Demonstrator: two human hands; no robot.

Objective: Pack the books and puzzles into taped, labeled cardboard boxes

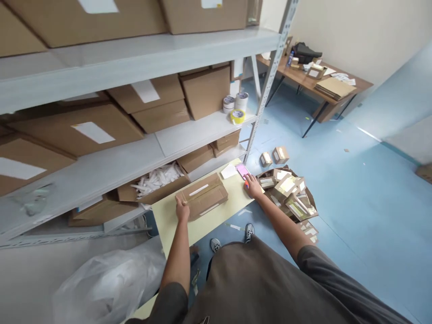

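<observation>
A closed brown cardboard box (211, 198) lies on the pale yellow tabletop (199, 231), with a white strip on its top and another on its front side. My left hand (182, 210) grips the box at its left end, the thumb near the top edge. Towards the table's right end, my right hand (253, 186) closes over a small round thing (246, 184) with red and blue on it, mostly hidden by the fingers. Just beyond those fingers lies a phone (242, 170) with a pink screen. White paper (228, 171) rests beside the phone.
Metal shelving (202, 130) with large cartons runs behind the table. Tape rolls (238, 115) stand on its middle shelf. An open carton (162, 182) holds white pieces. Small boxes (286, 186) are heaped on the floor at right. Clear plastic wrapping (114, 279) bulges at lower left.
</observation>
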